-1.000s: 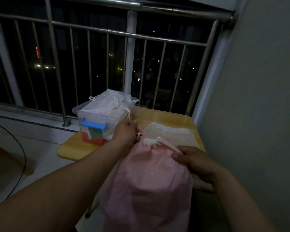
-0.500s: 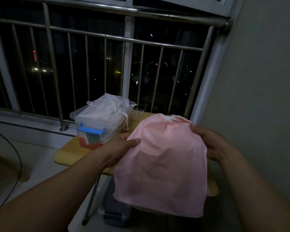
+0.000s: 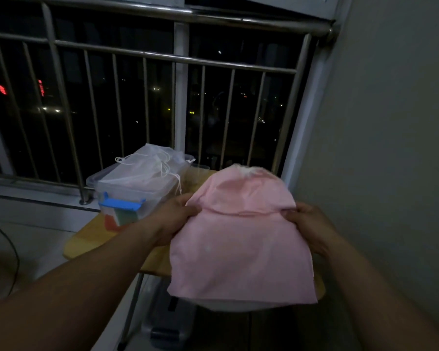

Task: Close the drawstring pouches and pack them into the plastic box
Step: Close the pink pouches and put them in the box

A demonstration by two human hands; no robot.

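A pink drawstring pouch (image 3: 241, 249) is held up in front of me over the small wooden table (image 3: 86, 243). Its gathered top is bent over towards me, making a fold across its upper third. My left hand (image 3: 174, 219) pinches the pouch's left edge at the fold and my right hand (image 3: 306, 221) grips the right edge. The clear plastic box (image 3: 127, 196) with a blue latch stands at the table's back left, with white mesh pouches (image 3: 147, 168) heaped in it and their strings hanging out.
A steel railing (image 3: 178, 60) and dark window stand behind the table. A plain wall (image 3: 390, 148) closes the right side. Something white shows under the pink pouch's lower edge. A dark object sits on the floor below the table, and a cable lies at far left.
The pouch was drawn shut by my left hand, then lifted off the table and spread between both hands. Its top part has since been bent over into a fold.
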